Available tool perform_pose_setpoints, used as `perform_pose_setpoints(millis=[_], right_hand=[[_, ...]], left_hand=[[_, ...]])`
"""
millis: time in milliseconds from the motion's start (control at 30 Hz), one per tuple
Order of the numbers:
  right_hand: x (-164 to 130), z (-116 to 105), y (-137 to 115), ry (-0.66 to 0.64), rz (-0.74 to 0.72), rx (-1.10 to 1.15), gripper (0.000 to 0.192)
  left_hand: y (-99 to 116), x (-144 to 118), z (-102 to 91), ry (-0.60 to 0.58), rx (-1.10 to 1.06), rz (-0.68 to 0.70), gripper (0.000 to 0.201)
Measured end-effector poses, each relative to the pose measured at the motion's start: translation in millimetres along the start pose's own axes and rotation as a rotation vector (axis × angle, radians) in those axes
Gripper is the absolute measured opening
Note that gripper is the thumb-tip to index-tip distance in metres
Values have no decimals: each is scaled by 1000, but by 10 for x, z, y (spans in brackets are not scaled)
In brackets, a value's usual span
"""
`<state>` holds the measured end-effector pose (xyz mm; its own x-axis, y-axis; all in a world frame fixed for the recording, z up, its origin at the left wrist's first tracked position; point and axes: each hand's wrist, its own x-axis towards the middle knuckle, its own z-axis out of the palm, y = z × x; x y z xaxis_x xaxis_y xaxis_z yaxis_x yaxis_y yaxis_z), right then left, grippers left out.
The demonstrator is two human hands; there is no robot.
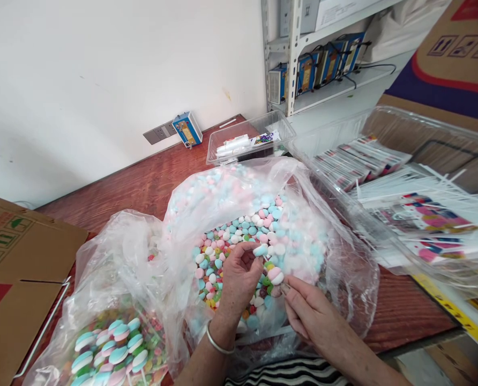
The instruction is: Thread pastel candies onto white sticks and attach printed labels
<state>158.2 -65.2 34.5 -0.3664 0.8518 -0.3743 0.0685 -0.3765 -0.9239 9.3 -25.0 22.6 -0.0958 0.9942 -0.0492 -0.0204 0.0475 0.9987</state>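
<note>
A big clear plastic bag (335, 252) full of pastel pink, blue and white candy pieces (245, 228) lies open on the wooden table (142, 185). My left hand (237, 279) reaches into it, fingers pinched on a blue and white candy (260, 250). My right hand (303, 311) sits just right of it, fingertips on a pink and white candy piece (276, 275) over a cluster of small coloured sweets. A silver bracelet (217, 343) circles my left wrist.
A second clear bag (102, 268) at lower left holds assembled candy lollipops (110, 346). Cardboard boxes stand at left (17, 268) and upper right (452, 59). A clear tray (387, 177) of printed wrappers sits right; a smaller clear box (251, 139) lies behind, below a metal shelf (293, 59).
</note>
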Motion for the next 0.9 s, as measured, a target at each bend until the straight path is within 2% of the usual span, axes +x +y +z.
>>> perform_pose_setpoints(millis=[167,333,467,533,633,733,833,900], right_hand=[[16,11,6,37,-17,17,32],[82,-7,82,63,-65,-44,31],[161,-80,133,105,-204,-198,28],[192,-148,152,145,-256,-294,29],[208,-263,185,208,-236,-371,33],[200,-337,219,261,-203,-402,37],[189,-350,224,282,-216,-462,30],[183,-339,206,300,-248,-507,24]], left_hand=[[-46,-20,-5,-19,51,55,16],[-39,-130,32,-25,230,164,19],[-47,-267,61,-32,293,243,26],[-58,-315,8,-33,294,241,32],[-72,-309,-210,53,351,216,42],[-73,-209,-552,229,659,303,35],[-77,-103,-848,234,994,351,28],[-101,-65,-947,189,1133,341,26]])
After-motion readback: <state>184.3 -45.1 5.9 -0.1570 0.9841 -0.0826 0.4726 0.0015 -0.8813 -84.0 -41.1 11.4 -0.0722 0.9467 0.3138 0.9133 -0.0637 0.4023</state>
